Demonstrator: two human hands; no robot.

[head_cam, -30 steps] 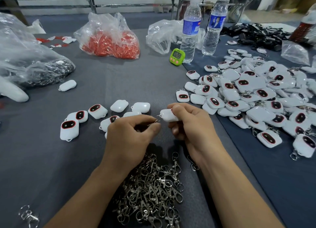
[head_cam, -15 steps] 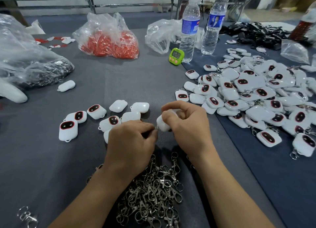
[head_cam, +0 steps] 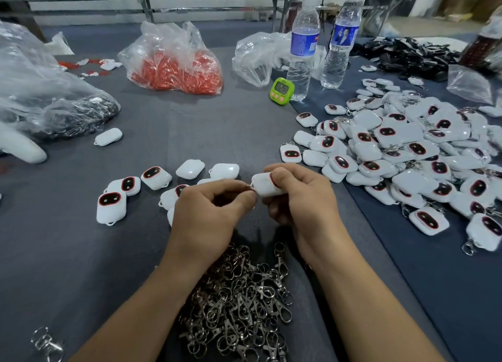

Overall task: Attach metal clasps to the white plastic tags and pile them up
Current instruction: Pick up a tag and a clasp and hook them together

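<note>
Right hand (head_cam: 301, 198), left hand (head_cam: 206, 215) hold one tag (head_cam: 264, 186) — two bottles (head_cam: 303, 46) beyond.

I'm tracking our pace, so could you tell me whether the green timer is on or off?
On: the green timer shows dark digits on its display; whether it is counting cannot be told.

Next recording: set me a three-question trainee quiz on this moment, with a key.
1. True or false: the right hand holds a white tag.
2. Which lies nearest the person? A) the pile of metal clasps B) the green timer C) the bag of red parts
3. Fill in: the big pile of tags with clasps attached lies on the person's ___ side.
Key: 1 true; 2 A; 3 right.
</note>
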